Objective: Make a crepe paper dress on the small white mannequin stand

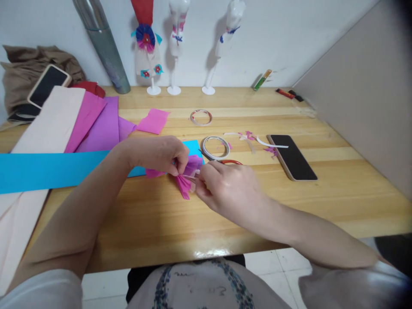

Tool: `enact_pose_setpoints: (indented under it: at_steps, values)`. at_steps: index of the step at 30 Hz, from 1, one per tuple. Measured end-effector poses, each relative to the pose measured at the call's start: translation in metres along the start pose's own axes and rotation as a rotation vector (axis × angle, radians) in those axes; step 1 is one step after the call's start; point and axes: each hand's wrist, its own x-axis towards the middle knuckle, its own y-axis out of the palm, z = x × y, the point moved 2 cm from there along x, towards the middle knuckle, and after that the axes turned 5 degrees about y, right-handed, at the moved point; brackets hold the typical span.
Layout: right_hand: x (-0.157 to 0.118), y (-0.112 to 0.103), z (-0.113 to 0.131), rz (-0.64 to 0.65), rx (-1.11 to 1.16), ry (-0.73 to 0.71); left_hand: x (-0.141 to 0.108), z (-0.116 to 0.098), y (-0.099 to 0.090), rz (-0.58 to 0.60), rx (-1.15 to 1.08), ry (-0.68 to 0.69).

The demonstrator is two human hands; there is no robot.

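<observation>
Near the middle of the table, my left hand (157,152) is closed, pinching a gathered piece of pink crepe paper (183,187) between thumb and finger. My right hand (230,184) is closed on a thin pale strip (189,176), stretched between the two hands at the gather. Purple crepe paper (194,162) fans out behind the fingers; whether it joins the pink piece is hidden. Just beyond lies blue paper (195,146). A roll of tape (228,150) and red-handled scissors (232,162), partly covered by my right hand, lie close by.
Long crepe paper sheets, white (53,116), purple (106,120) and blue (48,169), cover the left side. Pink paper (154,121), another tape roll (211,118) and a phone (292,156) lie around. At the wall stand a bottle (111,60) and three small dress forms (174,47).
</observation>
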Motion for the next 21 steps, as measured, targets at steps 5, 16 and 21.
enact_pose_setpoints:
  at_steps: [5, 16, 21]
  values:
    - [0.005, 0.008, 0.004, 0.007, -0.029, 0.009, -0.002, -0.003, -0.001, -0.040, 0.025, 0.041]
    - [0.014, 0.013, 0.006, 0.158, 0.015, 0.099, -0.006, -0.003, 0.000, -0.059, 0.070, -0.021]
    - [0.019, 0.017, 0.005, 0.210, -0.011, 0.124, -0.007, 0.000, 0.002, -0.040, 0.071, -0.056]
